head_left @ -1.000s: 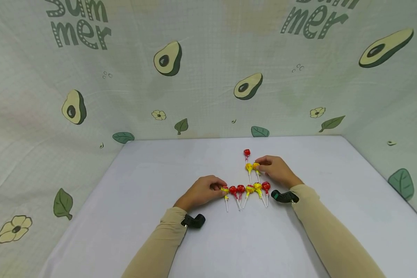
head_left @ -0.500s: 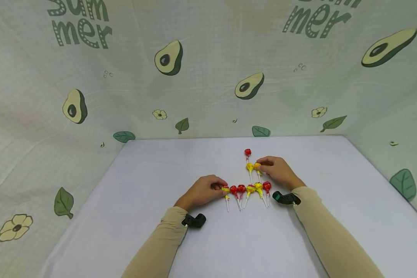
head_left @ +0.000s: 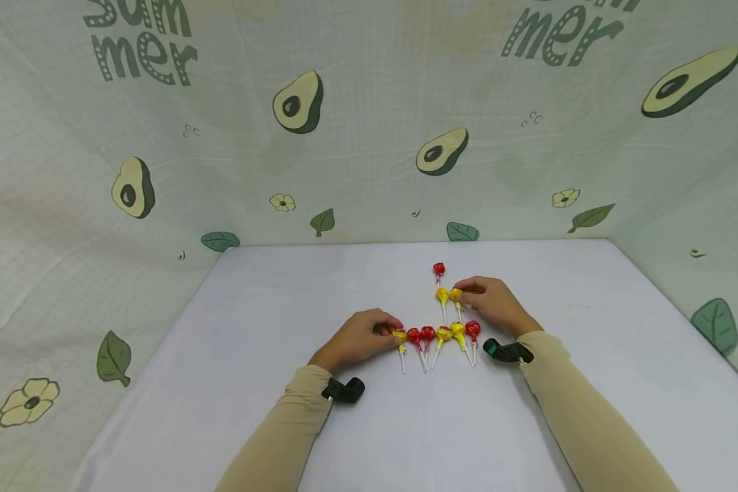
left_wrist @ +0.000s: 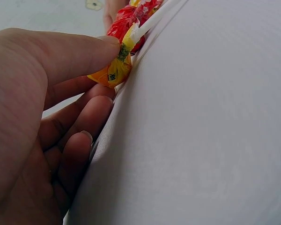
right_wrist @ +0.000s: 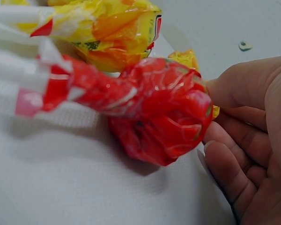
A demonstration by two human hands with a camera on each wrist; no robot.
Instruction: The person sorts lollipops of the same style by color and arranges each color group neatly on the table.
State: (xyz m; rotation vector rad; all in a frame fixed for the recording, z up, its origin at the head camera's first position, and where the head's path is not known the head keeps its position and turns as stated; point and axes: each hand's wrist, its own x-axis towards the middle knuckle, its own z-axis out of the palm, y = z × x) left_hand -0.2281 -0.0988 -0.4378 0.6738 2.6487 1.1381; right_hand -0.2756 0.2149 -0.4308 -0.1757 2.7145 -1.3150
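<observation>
My left hand point(head_left: 361, 337) pinches the head of a yellow lollipop point(left_wrist: 113, 72) between thumb and fingers, at the left end of a row lying on the table. Along that row come two red lollipops point(head_left: 414, 335), two yellow ones point(head_left: 458, 329) and a red one point(head_left: 472, 329) at the right end. Farther back, my right hand point(head_left: 492, 301) pinches the head of another yellow lollipop point(head_left: 456, 295), which lies beside a yellow one point(head_left: 443, 295). Behind these is a single red lollipop point(head_left: 439, 269). In the right wrist view, the row's red lollipop point(right_wrist: 164, 110) hides most of the one I pinch.
A white cloth covers the table point(head_left: 252, 307). Behind it hangs a pale curtain point(head_left: 369, 137) printed with avocados and leaves. Black bands with small devices sit on the left wrist point(head_left: 344, 390) and the right wrist point(head_left: 507, 350).
The view has shifted slightly. Both hands keep their places on the lollipops, and the lollipops lie as before.
</observation>
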